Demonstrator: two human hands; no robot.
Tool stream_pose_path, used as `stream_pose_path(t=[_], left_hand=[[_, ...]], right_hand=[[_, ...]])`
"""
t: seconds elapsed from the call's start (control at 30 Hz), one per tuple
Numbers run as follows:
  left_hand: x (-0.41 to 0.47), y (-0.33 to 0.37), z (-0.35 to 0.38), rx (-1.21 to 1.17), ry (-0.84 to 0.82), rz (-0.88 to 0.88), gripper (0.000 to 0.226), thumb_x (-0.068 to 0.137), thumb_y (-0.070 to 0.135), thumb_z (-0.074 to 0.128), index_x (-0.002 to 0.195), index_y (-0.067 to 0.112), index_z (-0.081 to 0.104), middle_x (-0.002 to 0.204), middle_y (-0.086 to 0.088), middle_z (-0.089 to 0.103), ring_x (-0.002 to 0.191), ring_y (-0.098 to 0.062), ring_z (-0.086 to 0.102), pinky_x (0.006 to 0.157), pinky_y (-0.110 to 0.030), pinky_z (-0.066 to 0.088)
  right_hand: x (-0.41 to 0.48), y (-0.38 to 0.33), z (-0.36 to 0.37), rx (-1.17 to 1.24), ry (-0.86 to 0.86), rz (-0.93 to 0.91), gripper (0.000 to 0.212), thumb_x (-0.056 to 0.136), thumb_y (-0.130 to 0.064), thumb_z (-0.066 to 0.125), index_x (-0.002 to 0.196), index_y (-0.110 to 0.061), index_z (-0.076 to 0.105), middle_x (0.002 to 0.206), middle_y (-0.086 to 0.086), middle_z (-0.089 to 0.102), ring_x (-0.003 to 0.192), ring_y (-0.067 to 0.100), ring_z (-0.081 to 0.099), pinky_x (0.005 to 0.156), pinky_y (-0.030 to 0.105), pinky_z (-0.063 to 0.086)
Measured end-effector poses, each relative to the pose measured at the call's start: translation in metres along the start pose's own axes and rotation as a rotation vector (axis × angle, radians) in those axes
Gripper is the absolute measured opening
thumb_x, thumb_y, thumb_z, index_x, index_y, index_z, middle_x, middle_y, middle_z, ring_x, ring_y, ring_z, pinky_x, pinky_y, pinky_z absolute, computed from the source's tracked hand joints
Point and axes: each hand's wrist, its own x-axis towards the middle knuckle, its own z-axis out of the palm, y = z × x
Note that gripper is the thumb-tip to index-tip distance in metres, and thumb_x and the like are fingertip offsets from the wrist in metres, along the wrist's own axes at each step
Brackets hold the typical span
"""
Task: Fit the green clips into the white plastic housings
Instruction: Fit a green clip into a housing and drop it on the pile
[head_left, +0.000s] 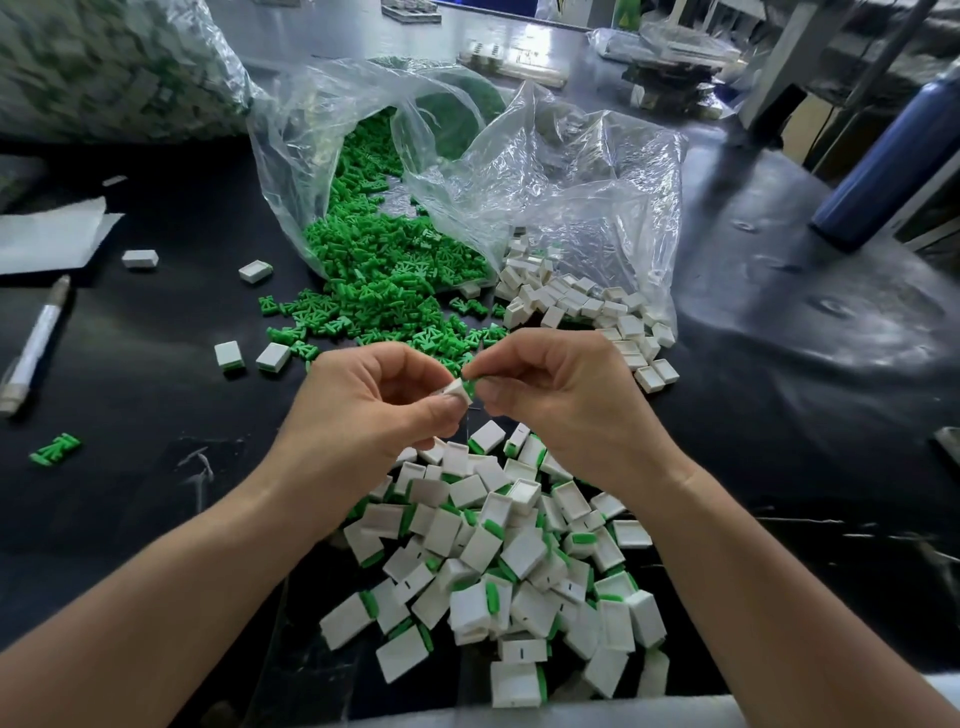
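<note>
Now, green clip (471, 388): pinched at the fingertips of the right hand (550, 389), raised above the table and touching the white housing (456, 391).
White housing: gripped between thumb and curled fingers of the left hand (374, 410); how far the clip is seated cannot be told, as the joint is covered by fingers.
Handling: both parts are judged very light, stiff and smooth, so easily dropped. The clip's thin prongs are likely the weak point.
Hold: the clip is best taken by its broad end, and the housing by its side walls so the open mouth is left free.
Finished pile (519, 561): housings with green edges showing are heaped just below the hands.
Loose clips (384, 270): spilled from a clear plastic bag (571, 171) beyond the hands.
Empty housings (587, 306): scattered just beside the clips, to the right.
Table (156, 364): dark and glossy, with a pen (36, 343) at the left and a blue bottle (893, 150) at the far right.
Writing: no brand or text can be read. Only a short dark dash is seen on some housings.
</note>
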Motion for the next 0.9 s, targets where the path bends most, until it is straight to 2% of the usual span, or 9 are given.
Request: stream_pose_path(t=[0.07,0.2,0.33,0.47,0.53,0.63,0.77,0.9], left_hand=[[-0.0012,-0.0015,0.0005,0.112,0.027,0.078,0.009,0.071,0.006,0.074,0.071,0.012,0.068,0.062,-0.005,0.069,0.054,-0.010,0.061,0.053,-0.023,0.051],[-0.0012,-0.0022,0.0003,0.241,0.056,0.150,0.011,0.070,0.009,0.076,0.069,0.017,0.069,0.064,-0.004,0.068,0.056,-0.015,0.061,0.059,-0.034,0.054],[-0.0006,0.0035,-0.0010,0.078,0.027,0.107,0.012,0.059,0.021,0.073,0.070,0.016,0.069,0.064,-0.008,0.069,0.054,-0.010,0.062,0.055,-0.025,0.053],[-0.0018,0.0049,-0.0008,0.049,0.013,0.096,0.016,0.058,0.020,0.071,0.071,0.013,0.068,0.064,-0.007,0.069,0.054,-0.011,0.061,0.055,-0.025,0.053],[-0.0012,0.0045,-0.0007,0.046,0.003,0.094,0.015,0.059,0.018,0.071,0.072,0.011,0.068,0.063,-0.006,0.068,0.054,-0.010,0.061,0.054,-0.023,0.052],[-0.0006,0.0052,-0.0013,0.034,-0.005,0.088,0.017,0.059,0.019,0.071,0.073,0.010,0.068,0.063,-0.005,0.069,0.054,-0.009,0.061,0.053,-0.020,0.051],[-0.0004,0.0059,-0.0024,0.006,0.003,0.069,0.018,0.057,0.022,0.071,0.072,0.011,0.068,0.061,-0.004,0.069,0.054,-0.010,0.062,0.052,-0.020,0.052],[-0.0002,0.0066,-0.0031,-0.021,-0.009,0.041,0.019,0.056,0.021,0.072,0.071,0.011,0.069,0.061,-0.006,0.068,0.052,-0.011,0.062,0.050,-0.018,0.051]], right_hand=[[0.0000,0.0012,0.0004,-0.016,-0.004,0.003,0.022,0.078,-0.002,0.068,0.077,-0.024,0.069,0.071,-0.007,0.067,0.065,0.006,0.062,0.066,0.024,0.052],[-0.0008,0.0027,0.0008,-0.065,-0.008,-0.017,0.015,0.077,-0.002,0.069,0.080,-0.016,0.072,0.071,-0.010,0.066,0.065,0.003,0.061,0.064,0.018,0.050],[-0.0002,0.0024,0.0029,-0.007,0.025,0.009,0.013,0.080,-0.003,0.067,0.086,-0.014,0.069,0.068,-0.012,0.062,0.063,0.004,0.059,0.064,0.020,0.050],[-0.0027,0.0013,0.0025,-0.178,-0.020,-0.007,0.006,0.085,-0.014,0.063,0.084,-0.012,0.068,0.063,-0.008,0.060,0.061,0.014,0.057,0.061,0.032,0.050],[-0.0033,0.0002,0.0010,-0.210,-0.035,0.006,0.010,0.087,-0.020,0.061,0.080,-0.015,0.066,0.066,-0.001,0.063,0.064,0.020,0.060,0.061,0.037,0.050],[-0.0025,-0.0006,0.0004,-0.230,-0.050,0.034,0.020,0.090,-0.025,0.057,0.078,-0.010,0.063,0.068,0.002,0.064,0.065,0.022,0.060,0.063,0.040,0.050],[-0.0033,-0.0021,0.0037,-0.201,-0.053,0.042,0.019,0.092,-0.021,0.053,0.078,-0.009,0.059,0.069,0.002,0.061,0.068,0.022,0.057,0.066,0.040,0.048],[-0.0045,-0.0038,0.0031,-0.247,-0.073,-0.014,0.019,0.092,-0.014,0.051,0.074,-0.014,0.052,0.062,-0.006,0.049,0.058,0.012,0.043,0.057,0.031,0.038]])
